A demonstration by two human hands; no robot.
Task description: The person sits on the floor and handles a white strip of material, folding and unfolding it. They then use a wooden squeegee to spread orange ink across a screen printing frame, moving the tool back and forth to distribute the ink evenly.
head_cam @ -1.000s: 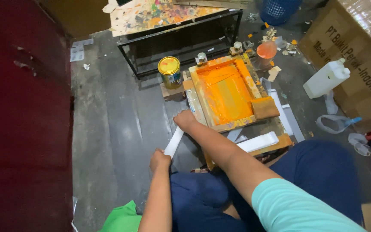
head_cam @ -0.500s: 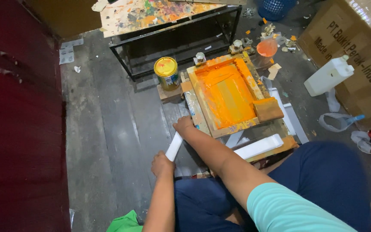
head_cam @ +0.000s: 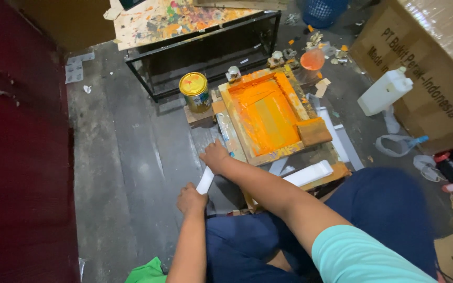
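My left hand (head_cam: pixel 191 198) and my right hand (head_cam: pixel 215 156) both grip a narrow white strip (head_cam: pixel 205 180) that lies on the dark floor, left hand at its near end, right hand at its far end. Just right of my right hand stands a wooden printing frame (head_cam: pixel 233 137) with an orange, ink-covered screen (head_cam: pixel 268 116). A brown squeegee block (head_cam: pixel 314 131) rests on the frame's near right corner. A white strip (head_cam: pixel 307 173) lies under the frame's near edge.
A yellow-lidded can (head_cam: pixel 195 91) stands left of the frame. Behind it is a black metal rack (head_cam: pixel 205 50) with a paint-stained board on top. A white jug (head_cam: pixel 385 90) and a large cardboard box (head_cam: pixel 425 63) are at the right. A dark red wall (head_cam: pixel 17 157) runs along the left.
Both hands stay on the white strip. The view has shifted slightly, so the frame and hands sit a little lower in the picture.
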